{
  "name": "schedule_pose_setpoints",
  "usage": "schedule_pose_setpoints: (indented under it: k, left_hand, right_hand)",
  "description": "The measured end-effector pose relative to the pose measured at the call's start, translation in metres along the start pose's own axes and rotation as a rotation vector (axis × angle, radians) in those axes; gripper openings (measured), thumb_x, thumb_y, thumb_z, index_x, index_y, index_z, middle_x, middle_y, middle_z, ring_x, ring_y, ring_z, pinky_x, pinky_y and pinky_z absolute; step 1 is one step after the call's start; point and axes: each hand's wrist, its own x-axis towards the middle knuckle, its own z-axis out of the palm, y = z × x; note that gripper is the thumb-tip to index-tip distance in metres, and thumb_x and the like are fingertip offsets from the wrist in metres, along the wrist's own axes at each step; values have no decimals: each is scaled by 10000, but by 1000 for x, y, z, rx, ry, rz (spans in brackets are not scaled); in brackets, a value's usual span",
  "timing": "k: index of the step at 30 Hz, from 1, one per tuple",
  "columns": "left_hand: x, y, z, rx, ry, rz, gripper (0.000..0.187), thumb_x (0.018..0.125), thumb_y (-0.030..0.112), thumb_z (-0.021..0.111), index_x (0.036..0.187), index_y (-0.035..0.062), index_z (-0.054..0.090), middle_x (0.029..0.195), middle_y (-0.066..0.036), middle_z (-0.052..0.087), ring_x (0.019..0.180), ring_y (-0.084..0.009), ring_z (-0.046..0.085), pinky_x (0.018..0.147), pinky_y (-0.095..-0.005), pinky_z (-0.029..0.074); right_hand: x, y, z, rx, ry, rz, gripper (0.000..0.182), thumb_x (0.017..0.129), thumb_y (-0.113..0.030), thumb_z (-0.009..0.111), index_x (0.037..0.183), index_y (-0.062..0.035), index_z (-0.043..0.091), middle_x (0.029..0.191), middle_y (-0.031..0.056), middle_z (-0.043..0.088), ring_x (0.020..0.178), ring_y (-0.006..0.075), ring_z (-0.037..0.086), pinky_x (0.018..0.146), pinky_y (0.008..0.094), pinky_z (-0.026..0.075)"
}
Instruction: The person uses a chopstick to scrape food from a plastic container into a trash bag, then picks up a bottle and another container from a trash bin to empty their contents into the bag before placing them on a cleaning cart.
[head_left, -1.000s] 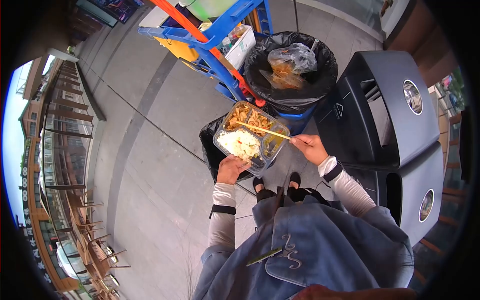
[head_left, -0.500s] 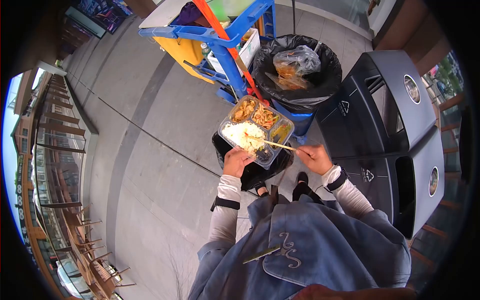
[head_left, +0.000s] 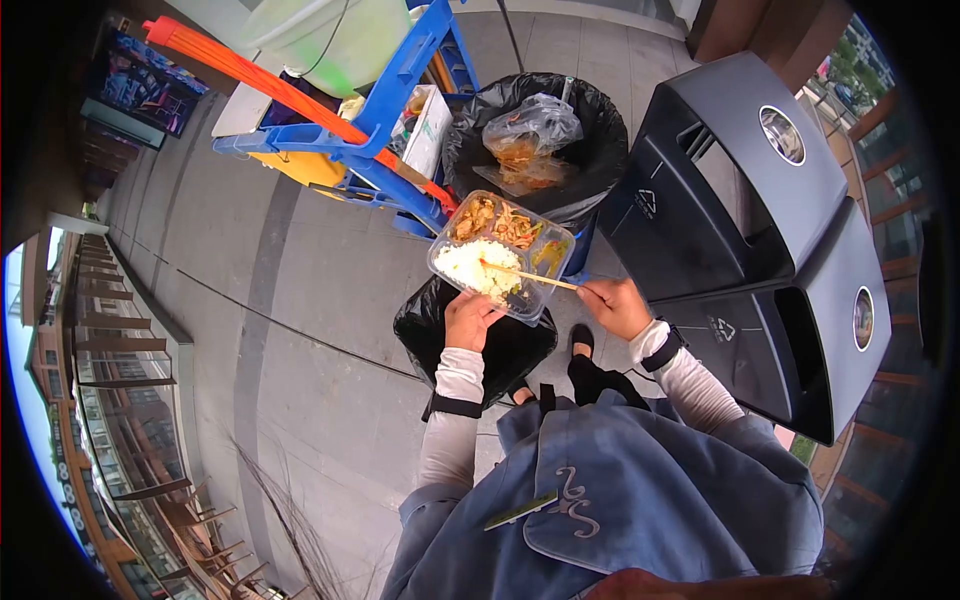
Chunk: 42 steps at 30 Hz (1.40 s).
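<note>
My left hand (head_left: 474,320) grips the near edge of a clear plastic takeout tray (head_left: 524,312) with several compartments. White rice (head_left: 470,264) fills the near left compartment; pieces of cooked food (head_left: 515,228) lie in the far ones, and greens sit at the right. Closed around a pair of chopsticks (head_left: 545,279), my right hand (head_left: 615,307) is just right of the tray. The chopstick tips rest in the rice. Below the tray is a black plastic bag (head_left: 420,330), partly hidden by the tray and my left hand.
Beyond the tray stands a bin lined with a black bag (head_left: 600,125), holding a clear bag of food waste (head_left: 530,135). A blue cleaning cart (head_left: 395,95) with an orange pole (head_left: 265,85) is at the far left. Dark recycling bins (head_left: 690,270) flank my right side.
The view has shifted, so the cart and bins appear farther left. Both hands keep their hold on the tray and chopsticks, and the chopstick tips stay in the rice.
</note>
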Motion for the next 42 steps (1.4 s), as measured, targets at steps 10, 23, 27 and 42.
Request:
schedule_pose_setpoints:
  k: [10,23,27,42]
  left_hand:
    - [63,-9,50,9,8,-11,231,770,16,507,999,-14,526,931,-127,605,833,-240,616,727,-402,513]
    - [50,-6,17,-121,54,9,219,748,-8,492,967,-4,511,955,-161,589,888,-284,593,778,-472,490]
    - [38,-9,4,-161,44,43,248,766,14,487,1012,-12,497,993,-167,578,935,-301,575,816,-478,471]
    - [-4,-2,-63,-341,9,63,283,738,3,488,1019,-33,475,1098,-185,538,1079,-342,489,959,-512,351]
  right_hand:
    - [57,52,-59,71,281,107,166,812,-139,575,803,22,614,632,182,549,525,288,559,485,310,414]
    - [65,90,-50,334,281,309,205,823,-152,584,792,47,619,588,44,546,560,77,462,513,240,381]
    - [67,80,-50,610,144,502,199,839,-169,580,827,20,642,590,-9,529,561,56,454,512,210,358]
    - [7,62,17,674,-174,624,241,854,-226,565,828,-2,649,519,-42,421,474,51,373,461,208,299]
